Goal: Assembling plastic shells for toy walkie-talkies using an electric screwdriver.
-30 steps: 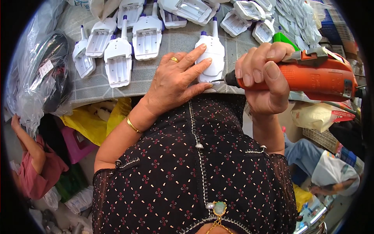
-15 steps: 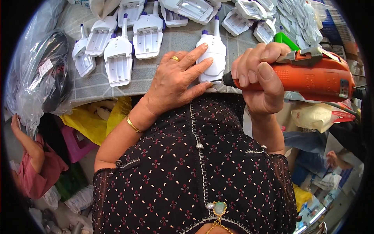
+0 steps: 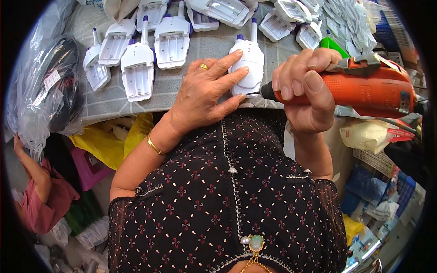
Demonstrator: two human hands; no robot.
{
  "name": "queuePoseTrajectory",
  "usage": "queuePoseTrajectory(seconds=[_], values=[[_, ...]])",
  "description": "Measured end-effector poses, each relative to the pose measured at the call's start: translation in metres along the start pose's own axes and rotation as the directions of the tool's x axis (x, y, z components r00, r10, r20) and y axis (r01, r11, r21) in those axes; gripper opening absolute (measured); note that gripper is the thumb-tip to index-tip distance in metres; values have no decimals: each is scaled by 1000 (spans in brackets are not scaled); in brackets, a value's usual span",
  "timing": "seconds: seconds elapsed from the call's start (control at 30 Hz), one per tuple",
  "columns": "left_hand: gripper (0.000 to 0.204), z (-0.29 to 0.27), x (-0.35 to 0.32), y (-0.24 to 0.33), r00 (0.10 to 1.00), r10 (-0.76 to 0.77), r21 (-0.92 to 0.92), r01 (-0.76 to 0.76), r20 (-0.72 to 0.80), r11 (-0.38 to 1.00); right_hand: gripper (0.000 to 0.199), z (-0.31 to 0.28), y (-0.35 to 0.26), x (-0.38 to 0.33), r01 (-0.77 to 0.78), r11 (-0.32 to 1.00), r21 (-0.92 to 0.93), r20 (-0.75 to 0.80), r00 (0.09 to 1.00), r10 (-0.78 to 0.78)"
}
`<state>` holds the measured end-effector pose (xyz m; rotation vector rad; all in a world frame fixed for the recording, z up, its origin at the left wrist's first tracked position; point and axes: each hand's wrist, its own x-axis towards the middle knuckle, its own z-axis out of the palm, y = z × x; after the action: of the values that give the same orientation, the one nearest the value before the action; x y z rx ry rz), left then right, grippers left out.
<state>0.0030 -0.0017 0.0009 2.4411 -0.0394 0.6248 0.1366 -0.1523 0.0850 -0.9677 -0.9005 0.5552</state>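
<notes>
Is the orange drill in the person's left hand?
No, the orange drill is gripped by the right hand, while the left hand presses flat on a white plastic casing.

A grey table with a faint tile pattern carries rows of white plastic casings with purple-tipped stems (most lie open side up), one closed white casing near the front edge, a green piece, and scattered white flat parts.
</notes>
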Motion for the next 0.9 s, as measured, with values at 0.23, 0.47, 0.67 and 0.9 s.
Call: queuePoseTrajectory(seconds=[0.23, 0.47, 0.67, 0.9], values=[[54, 1, -1, -1, 1000, 0, -1, 0, -1, 1000, 16, 1, 2, -2, -1, 1000, -1, -10, 1000, 1], [55, -1, 1, 2, 1000, 6, -15, -6, 2, 1000, 17, 0, 2, -4, -7, 998, -63, -14, 1000, 6], [56, 1, -1, 0, 1000, 13, 7, -13, 0, 1000, 18, 3, -2, -3, -7, 986, -165, 11, 1000, 9], [53, 1, 1, -1, 1000, 19, 26, -18, -3, 1000, 19, 2, -3, -2, -6, 988, -152, 29, 1000, 11]])
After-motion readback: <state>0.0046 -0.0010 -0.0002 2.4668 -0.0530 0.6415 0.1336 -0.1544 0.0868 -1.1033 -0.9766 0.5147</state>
